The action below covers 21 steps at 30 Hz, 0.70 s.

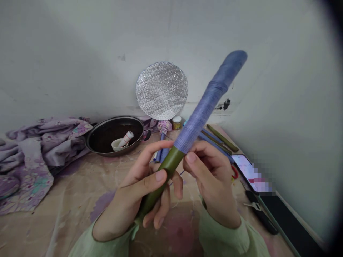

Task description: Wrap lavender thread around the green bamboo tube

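Observation:
A green bamboo stick [171, 160] slants from lower left to upper right, its upper part wound closely with blue-purple thread [199, 119]. My left hand [142, 185] is closed around the bare lower part, thumb on top, with its index finger reaching to the edge of the winding. At that edge my right hand [211, 178] is closed in a pinch, thumb against index finger. A short length of loose thread [182, 172] shows between the hands, leading toward the right fingers; its end is hidden.
A dark pan [92, 137] holds a small white cup [116, 144] with a roll in it. Behind stand a round silvery foil disc [162, 91] and a small jar [177, 123]. Floral cloth [34, 167] lies left; a lit phone [245, 169], key [253, 205] and bamboo pieces [223, 139] lie right.

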Tool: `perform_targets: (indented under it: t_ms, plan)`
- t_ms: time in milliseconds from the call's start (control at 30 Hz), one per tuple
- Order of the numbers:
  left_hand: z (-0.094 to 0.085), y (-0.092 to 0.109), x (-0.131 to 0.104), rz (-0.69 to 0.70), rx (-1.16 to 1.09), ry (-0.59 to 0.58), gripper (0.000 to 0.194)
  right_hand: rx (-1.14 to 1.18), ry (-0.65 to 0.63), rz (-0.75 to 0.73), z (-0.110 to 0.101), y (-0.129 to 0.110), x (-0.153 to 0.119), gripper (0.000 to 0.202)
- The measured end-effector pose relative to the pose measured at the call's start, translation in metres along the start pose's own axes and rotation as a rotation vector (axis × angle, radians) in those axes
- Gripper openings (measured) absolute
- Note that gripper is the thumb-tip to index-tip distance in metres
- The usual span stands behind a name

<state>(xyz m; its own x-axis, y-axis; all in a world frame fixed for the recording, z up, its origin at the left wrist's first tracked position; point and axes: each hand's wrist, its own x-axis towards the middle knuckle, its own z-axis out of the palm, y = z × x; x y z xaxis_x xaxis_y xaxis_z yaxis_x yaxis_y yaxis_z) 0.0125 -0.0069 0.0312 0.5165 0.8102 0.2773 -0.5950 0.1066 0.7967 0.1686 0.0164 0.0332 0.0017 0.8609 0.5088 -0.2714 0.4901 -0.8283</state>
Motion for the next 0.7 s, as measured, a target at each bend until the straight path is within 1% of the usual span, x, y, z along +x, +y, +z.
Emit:
perform_targets:
  t_ms: [167,300,400,533,700]
  plan:
    - [-0.0020,-0.0007,-0.0005,-0.002,-0.064,-0.046,0.039,0.017,-0.002,-0.010,0.0008,0.0011,-0.0001,0.012]
    - [-0.0038,-0.0030,-0.0013,0.009,-0.112,-0.084,0.035,0.030,-0.011,-0.003,-0.0001,0.0020,-0.0003,0.011]
    - [-0.0031,-0.0034,-0.0009,0.001,-0.138,-0.089,0.033,0.039,-0.020,0.003,-0.0009,0.0023,0.0000,0.012]
    - [-0.0028,-0.0017,-0.0011,-0.017,-0.158,-0.087,0.032,0.046,-0.031,0.056,-0.0010,0.0025,-0.0005,0.010]
    - [-0.0057,0.0022,-0.0037,-0.059,-0.183,-0.115,0.031,0.105,-0.051,0.118,-0.0005,0.0036,-0.0026,0.009]
